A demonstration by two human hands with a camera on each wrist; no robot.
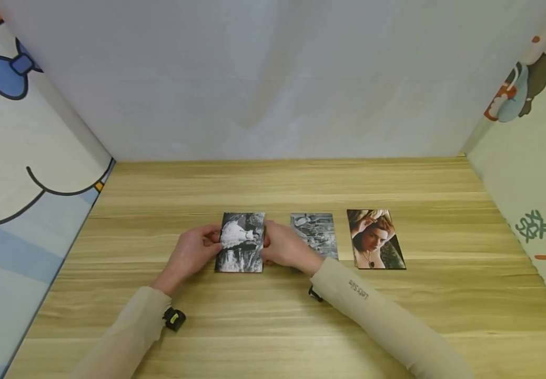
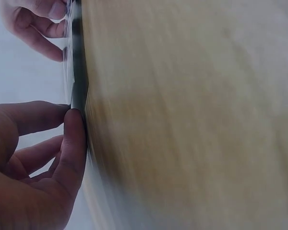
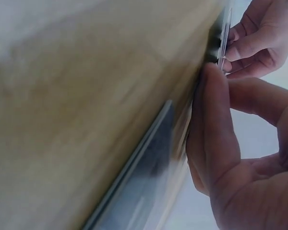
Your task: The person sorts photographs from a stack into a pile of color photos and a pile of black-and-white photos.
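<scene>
A black-and-white photo (image 1: 240, 242) sits left of centre on the wooden table (image 1: 273, 184). My left hand (image 1: 213, 239) pinches its left edge and my right hand (image 1: 265, 243) pinches its right edge. In the left wrist view the photo's thin edge (image 2: 78, 72) runs between my left thumb (image 2: 74, 143) and fingers, close against the table; I cannot tell whether it is lifted. In the right wrist view my right thumb (image 3: 216, 120) presses the same photo's edge (image 3: 224, 38). A second black-and-white photo (image 1: 317, 234) lies flat just right of my right hand, partly hidden by it.
A colour portrait photo (image 1: 376, 239) lies flat at the right end of the row. A pale wall (image 1: 273, 79) closes the back, and cartoon-printed panels (image 1: 27, 158) stand along both sides. Bare wood lies in front of and behind the photos.
</scene>
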